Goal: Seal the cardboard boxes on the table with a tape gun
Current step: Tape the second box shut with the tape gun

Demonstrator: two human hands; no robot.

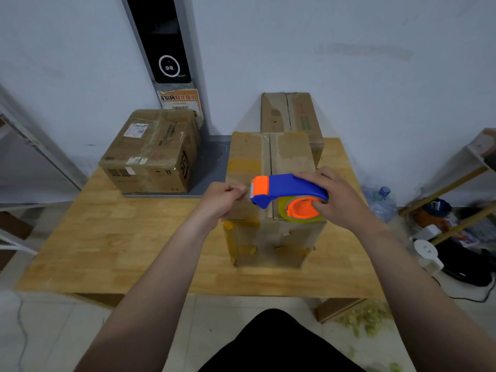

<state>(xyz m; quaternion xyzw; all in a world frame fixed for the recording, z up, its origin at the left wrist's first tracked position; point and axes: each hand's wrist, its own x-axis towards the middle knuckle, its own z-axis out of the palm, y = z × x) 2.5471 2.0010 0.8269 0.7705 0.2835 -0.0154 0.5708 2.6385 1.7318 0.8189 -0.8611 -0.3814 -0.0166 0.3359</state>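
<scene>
A tall cardboard box (271, 162) stands in the middle of the wooden table (112, 253), its top flaps closed along a centre seam. My right hand (331, 196) grips a blue and orange tape gun (284, 190) lying across the near end of the box top, with its roll of tape at the right. My left hand (224, 201) is at the gun's orange nose, fingers pinched on the loose end of the tape. A second box (153, 151) with labels sits at the back left. A third box (292, 116) stands behind the middle one.
A grey scale platform (212, 167) under the left box lies against the wall. A black kiosk column (161, 41) rises behind it. To the right are a water bottle (382, 202), a shelf frame (453, 183) and cables on the floor.
</scene>
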